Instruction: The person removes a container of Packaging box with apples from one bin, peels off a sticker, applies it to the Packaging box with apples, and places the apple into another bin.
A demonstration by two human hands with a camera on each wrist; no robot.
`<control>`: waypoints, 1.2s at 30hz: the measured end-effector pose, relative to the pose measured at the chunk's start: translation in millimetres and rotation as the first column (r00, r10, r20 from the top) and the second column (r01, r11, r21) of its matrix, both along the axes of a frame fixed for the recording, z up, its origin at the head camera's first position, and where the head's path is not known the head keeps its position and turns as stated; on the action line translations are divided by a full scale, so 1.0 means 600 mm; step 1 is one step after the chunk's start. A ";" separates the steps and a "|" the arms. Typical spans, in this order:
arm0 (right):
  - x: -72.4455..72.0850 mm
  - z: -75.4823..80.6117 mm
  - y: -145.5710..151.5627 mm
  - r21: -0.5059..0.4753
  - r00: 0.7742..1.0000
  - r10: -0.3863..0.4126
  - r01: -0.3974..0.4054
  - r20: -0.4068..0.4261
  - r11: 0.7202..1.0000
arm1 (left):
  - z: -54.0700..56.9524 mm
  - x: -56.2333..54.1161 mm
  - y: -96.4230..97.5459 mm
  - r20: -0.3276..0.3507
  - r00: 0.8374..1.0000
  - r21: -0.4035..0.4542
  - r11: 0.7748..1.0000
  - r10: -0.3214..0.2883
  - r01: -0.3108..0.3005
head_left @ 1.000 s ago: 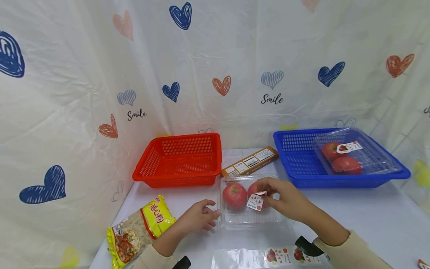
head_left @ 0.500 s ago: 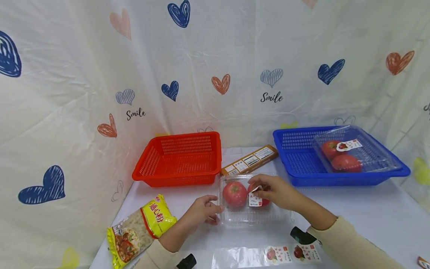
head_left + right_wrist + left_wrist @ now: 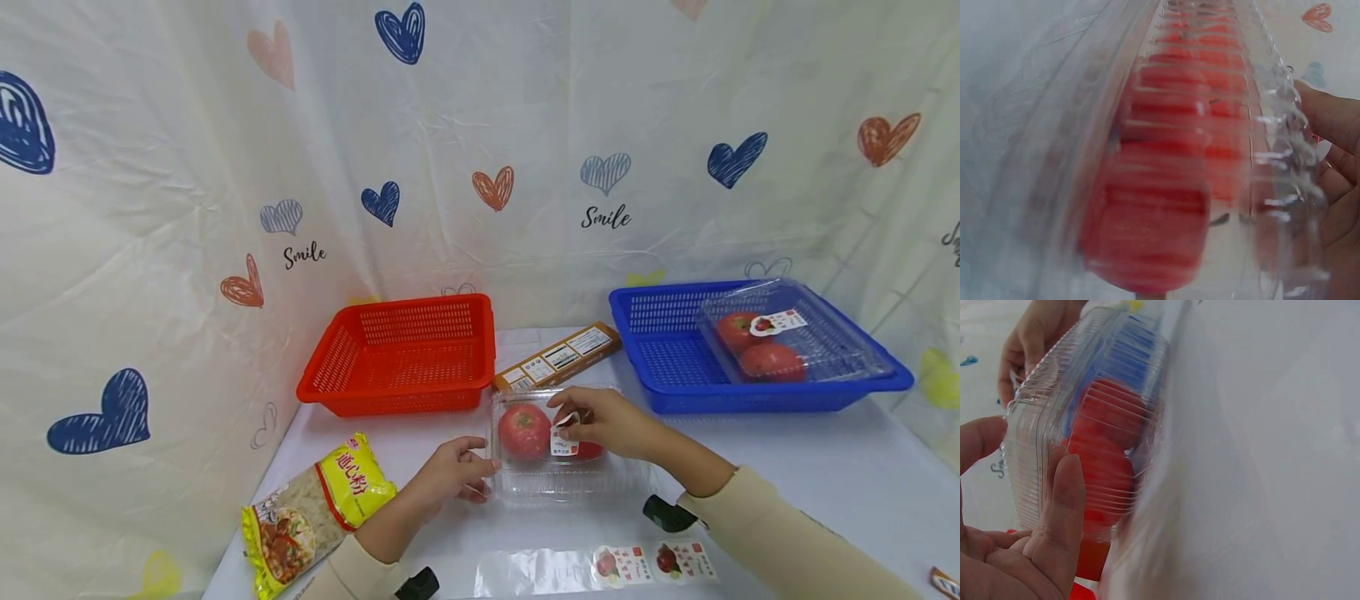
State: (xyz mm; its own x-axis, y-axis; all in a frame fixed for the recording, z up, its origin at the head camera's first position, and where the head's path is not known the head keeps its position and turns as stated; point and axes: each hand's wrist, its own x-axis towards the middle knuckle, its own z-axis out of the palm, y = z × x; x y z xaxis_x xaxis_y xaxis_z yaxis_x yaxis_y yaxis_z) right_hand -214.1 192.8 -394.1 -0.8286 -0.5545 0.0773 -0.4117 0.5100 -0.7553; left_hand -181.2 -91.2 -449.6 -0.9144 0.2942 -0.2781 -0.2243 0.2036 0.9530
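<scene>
A clear plastic clamshell box with two red apples inside lies on the table, its lid down. My right hand is over the lid's right half, pinching a white sticker between thumb and fingers; the sticker's lower part is against or just above the lid. At the box's left side my left hand touches the wall with loosely extended fingers. In the left wrist view, the fingers rest along the ribbed side. The right wrist view shows the apples through the ribbed wall, blurred.
Behind the box stand a red basket and a blue basket, the latter bearing another labelled box of apples. A brown carton lies between them. Front left is a yellow pasta bag; a sticker strip lies in front.
My right hand has moved slightly left and up, bringing the pinched sticker from a tilt to nearly straight over the lid. My left hand has come right to the box's side.
</scene>
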 end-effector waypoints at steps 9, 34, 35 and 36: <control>-0.002 -0.010 -0.002 0.075 1.000 -0.017 0.018 -0.015 0.997 | -0.003 0.000 -0.001 -0.001 1.000 0.006 1.000 -0.001 0.001; 0.003 -0.021 0.014 0.216 0.975 -0.062 0.109 -0.213 0.970 | -0.008 -0.004 -0.002 0.001 1.000 0.027 1.000 -0.007 0.007; 0.003 -0.021 0.009 0.237 0.972 -0.060 0.116 -0.229 0.965 | -0.006 -0.004 -0.002 0.001 1.000 0.030 1.000 -0.007 0.007; 0.002 -0.021 0.005 0.258 0.967 -0.056 0.122 -0.247 0.958 | -0.005 -0.004 -0.002 0.000 1.000 0.029 1.000 -0.008 0.008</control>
State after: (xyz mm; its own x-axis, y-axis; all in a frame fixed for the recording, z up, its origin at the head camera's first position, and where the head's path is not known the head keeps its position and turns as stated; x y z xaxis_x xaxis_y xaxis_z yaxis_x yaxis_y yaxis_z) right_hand -212.7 196.0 -406.7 -0.8518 -0.5064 0.1338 -0.5041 0.7233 -0.4718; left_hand -183.5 -92.5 -452.7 -0.9118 0.3097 -0.2697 -0.2231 0.1778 0.9585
